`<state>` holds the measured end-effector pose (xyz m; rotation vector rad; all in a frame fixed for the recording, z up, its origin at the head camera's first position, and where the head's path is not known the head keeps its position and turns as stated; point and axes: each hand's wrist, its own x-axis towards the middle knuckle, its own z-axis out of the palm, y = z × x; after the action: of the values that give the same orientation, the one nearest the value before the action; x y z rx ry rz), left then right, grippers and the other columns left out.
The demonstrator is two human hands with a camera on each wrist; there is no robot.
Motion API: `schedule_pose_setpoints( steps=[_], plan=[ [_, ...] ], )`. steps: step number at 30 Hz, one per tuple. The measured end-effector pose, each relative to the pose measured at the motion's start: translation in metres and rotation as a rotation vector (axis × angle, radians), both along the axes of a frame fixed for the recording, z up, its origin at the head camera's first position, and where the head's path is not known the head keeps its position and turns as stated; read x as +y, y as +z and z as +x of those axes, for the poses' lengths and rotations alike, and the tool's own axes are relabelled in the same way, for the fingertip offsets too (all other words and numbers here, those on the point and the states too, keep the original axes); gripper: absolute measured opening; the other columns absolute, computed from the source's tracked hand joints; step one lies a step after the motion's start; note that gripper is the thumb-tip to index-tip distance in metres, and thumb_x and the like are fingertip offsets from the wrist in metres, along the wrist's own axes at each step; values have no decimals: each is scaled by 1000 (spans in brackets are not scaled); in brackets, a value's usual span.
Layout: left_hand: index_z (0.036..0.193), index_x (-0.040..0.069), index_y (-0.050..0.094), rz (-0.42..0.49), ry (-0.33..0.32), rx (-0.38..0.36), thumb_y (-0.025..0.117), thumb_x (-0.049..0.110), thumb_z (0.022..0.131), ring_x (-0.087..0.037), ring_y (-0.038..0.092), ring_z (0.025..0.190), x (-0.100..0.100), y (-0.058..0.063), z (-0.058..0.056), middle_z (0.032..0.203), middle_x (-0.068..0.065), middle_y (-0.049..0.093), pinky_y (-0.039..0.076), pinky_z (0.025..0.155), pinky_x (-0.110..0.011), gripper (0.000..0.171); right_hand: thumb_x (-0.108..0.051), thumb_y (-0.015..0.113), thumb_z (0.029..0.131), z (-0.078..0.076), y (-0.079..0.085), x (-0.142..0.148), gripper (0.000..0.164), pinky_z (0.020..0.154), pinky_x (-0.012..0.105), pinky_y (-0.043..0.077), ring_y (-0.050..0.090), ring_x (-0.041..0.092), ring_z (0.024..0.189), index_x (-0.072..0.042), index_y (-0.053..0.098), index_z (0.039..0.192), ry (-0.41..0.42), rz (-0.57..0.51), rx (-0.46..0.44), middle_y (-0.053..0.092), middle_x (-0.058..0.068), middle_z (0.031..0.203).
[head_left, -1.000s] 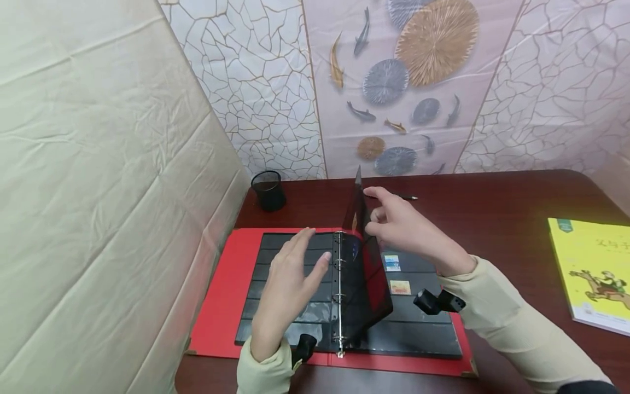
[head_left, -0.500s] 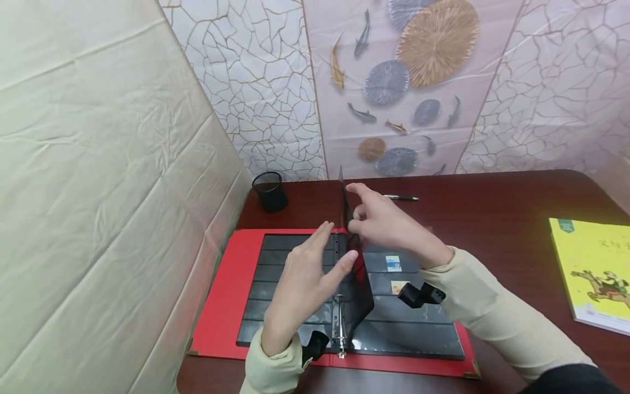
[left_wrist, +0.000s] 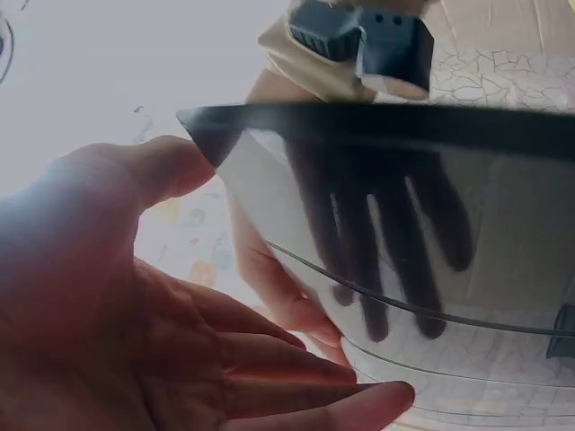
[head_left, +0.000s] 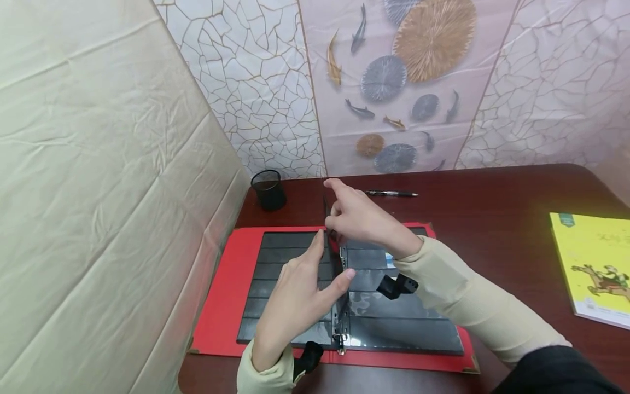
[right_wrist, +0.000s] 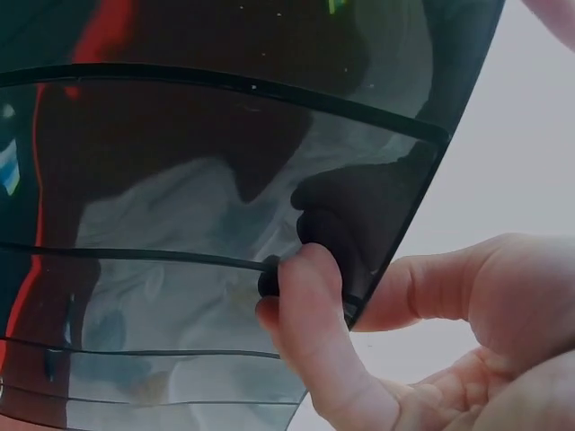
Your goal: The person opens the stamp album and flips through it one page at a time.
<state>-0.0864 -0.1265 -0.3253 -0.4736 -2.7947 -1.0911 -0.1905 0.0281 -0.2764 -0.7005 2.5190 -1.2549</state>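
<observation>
A red stamp album (head_left: pixel 216 306) lies spread on the table, with black strip-pocket pages on both sides of its metal rings (head_left: pixel 340 342). One black page (right_wrist: pixel 180 206) stands almost upright, nearly edge-on in the head view. My right hand (head_left: pixel 361 216) pinches this page's outer edge between thumb and fingers, index finger stretched out. My left hand (head_left: pixel 300 284) is held over the left-hand page (head_left: pixel 278 260), fingers straight and thumb apart, close beside the raised page. On the right-hand page (head_left: pixel 403 334) a small blue-and-white stamp (head_left: pixel 390 260) shows partly, behind the right forearm.
A black mesh pen cup (head_left: pixel 268 191) stands at the back left, near the cream cloth wall (head_left: pixel 123 191). Behind the album lies a pen (head_left: pixel 394 193). A yellow book (head_left: pixel 590 262) rests at the right on the dark red-brown table (head_left: pixel 502 219).
My right hand has swung the raised page leftward, from leaning right to nearly upright over the rings. The left hand shifted slightly right, towards it. More of the pen now shows.
</observation>
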Motion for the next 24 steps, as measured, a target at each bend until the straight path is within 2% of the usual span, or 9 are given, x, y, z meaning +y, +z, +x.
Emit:
schedule_pose_setpoints(
  steps=[1,3,5,8,11,15,18,20,24],
  plan=[
    [156,-1,33,-4,3,-8,61,54,96,-20,69,88,-1,0,2,134,-12,62,56,84,-41,86,4,54,93,-1,0,-2,70,65,32,52,64,18,58,1,23,155,1,5,4,66,10,71],
    [156,0,32,-7,1,-20,60,56,96,-29,61,121,-3,-1,7,153,-13,46,49,99,-53,87,3,55,92,-2,1,-6,70,65,33,51,63,17,58,1,23,155,0,22,20,67,9,72],
    [157,1,32,-10,-2,-34,59,58,95,-31,53,133,-5,0,12,158,-10,39,46,102,-54,88,2,56,93,-3,1,-10,71,65,33,49,62,17,58,1,23,156,1,44,39,68,10,74],
    [158,5,33,-21,-3,-52,61,61,93,-32,53,132,-8,0,18,160,-8,36,46,102,-55,90,0,58,93,-4,1,-16,71,64,33,49,61,17,58,0,24,156,3,65,61,68,9,76],
    [158,11,35,-33,8,-55,66,59,90,-34,59,123,-10,0,24,160,-8,37,50,96,-56,89,0,59,94,-4,1,-23,71,63,31,52,62,17,58,0,24,156,7,66,56,68,11,79],
    [156,13,40,-21,13,-14,73,48,89,-18,67,86,-13,0,28,158,-11,40,56,73,-38,82,0,58,96,-4,1,-31,68,61,30,57,66,18,57,-1,26,156,18,52,23,69,11,79],
    [152,13,45,-24,13,21,75,38,90,-5,48,56,-14,-1,29,156,-12,43,44,54,-26,74,0,58,96,-4,1,-35,65,63,30,57,66,17,56,-1,30,155,35,69,29,68,8,74],
    [150,12,48,-36,13,31,75,34,90,-2,34,48,-15,-2,30,154,-13,45,37,48,-24,69,-1,58,96,-4,0,-36,63,66,29,56,66,16,55,-1,32,153,54,86,44,67,7,69],
    [145,10,52,-36,16,35,72,27,91,-1,33,44,-18,-6,30,151,-16,48,36,44,-23,60,-3,60,97,-3,-3,-39,58,69,29,55,65,16,54,-2,38,151,100,110,75,63,5,63]
  ],
)
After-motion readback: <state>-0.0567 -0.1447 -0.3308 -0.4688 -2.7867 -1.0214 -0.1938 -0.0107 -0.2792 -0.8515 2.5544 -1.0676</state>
